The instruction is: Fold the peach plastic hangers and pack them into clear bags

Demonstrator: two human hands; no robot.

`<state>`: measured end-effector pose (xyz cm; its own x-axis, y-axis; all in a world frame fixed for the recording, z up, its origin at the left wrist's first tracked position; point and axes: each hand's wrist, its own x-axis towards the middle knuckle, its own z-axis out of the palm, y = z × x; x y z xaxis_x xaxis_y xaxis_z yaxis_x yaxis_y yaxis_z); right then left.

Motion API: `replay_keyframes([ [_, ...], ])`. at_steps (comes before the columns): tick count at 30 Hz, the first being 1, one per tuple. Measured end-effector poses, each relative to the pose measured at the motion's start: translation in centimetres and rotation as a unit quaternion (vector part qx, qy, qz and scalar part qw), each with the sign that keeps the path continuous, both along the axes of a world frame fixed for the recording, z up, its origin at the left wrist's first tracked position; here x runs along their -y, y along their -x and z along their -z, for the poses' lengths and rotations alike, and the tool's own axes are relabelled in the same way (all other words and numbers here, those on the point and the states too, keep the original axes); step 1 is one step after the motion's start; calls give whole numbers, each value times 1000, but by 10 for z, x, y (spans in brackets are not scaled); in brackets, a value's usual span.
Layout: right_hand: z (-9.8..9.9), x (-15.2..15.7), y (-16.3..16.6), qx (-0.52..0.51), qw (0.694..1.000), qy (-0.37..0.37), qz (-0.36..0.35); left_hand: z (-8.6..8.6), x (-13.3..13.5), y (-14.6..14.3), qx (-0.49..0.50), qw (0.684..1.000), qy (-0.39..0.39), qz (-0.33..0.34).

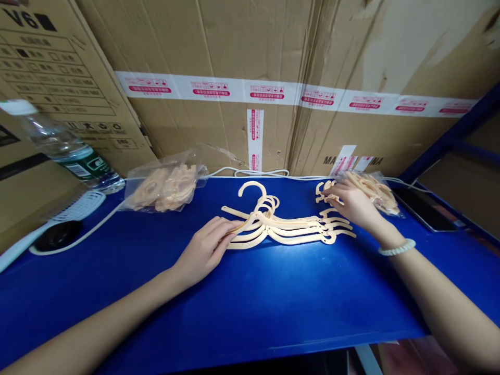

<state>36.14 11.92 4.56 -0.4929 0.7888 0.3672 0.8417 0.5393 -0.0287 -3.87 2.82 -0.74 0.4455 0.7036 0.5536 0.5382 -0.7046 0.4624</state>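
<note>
Cardboard boxes (219, 47), crossed by white tape (234, 89) with red print, stand upright along the back edge of a blue desk (273, 312). Several beige hangers (292, 224) lie overlapped at mid-desk, nearer the back edge, hooks toward the boxes, right ends fanned out. Left hand (207, 247): thumb and fingers pinch the left end of the pile; how many hangers are gripped cannot be told. Right hand (357, 211): fingers bent together over small beige pieces (319, 192) near the back edge; cannot tell whether one is pinched. Pale bracelet (397, 248) on right wrist. Clear bag (164, 185) of beige parts lies left of the hangers; second bag (380, 192) just beyond the right hand. Phone (424, 208) lies toward the back right corner. Toward the back left corner: bottle (84, 161), white hairbrush (80, 205), black rounded object (58, 236).
</note>
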Motion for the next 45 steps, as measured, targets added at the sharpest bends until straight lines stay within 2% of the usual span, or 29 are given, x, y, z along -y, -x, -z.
replay_keyframes([
  [5,11,-9,9,192,980,-46,-8,0,-1,-1,4,1000,-1,0],
  [9,7,-8,22,237,969,-68,-29,0,-1,-1,9,1000,0,-4],
  [11,3,-8,23,214,973,-71,-37,-1,0,-1,8,1000,0,-6],
  [13,1,-7,23,150,985,-75,-36,-2,0,-1,7,1000,-1,-9],
  [16,0,1,24,-58,996,-65,-1,-4,0,-1,9,1000,-11,-11],
  [18,0,12,29,-242,969,-26,38,-5,0,-1,16,1000,-25,-9],
  [20,-2,25,39,-395,916,43,63,-6,0,-1,23,999,-35,-7],
  [22,-5,36,49,-492,861,114,56,-6,-1,-1,26,999,-38,-9],
  [24,-8,45,57,-545,819,177,35,-6,-1,0,25,999,-38,-11],
  [27,-10,51,64,-578,776,253,22,-6,-2,1,27,999,-39,-12],
  [32,-1,46,63,-603,731,316,51,-4,-3,2,28,999,-33,-12],
  [37,5,43,62,-659,649,374,72,-6,-3,3,27,999,-44,-15],
  [45,3,46,64,-623,641,447,44,-6,-4,3,16,999,-46,-13],
])
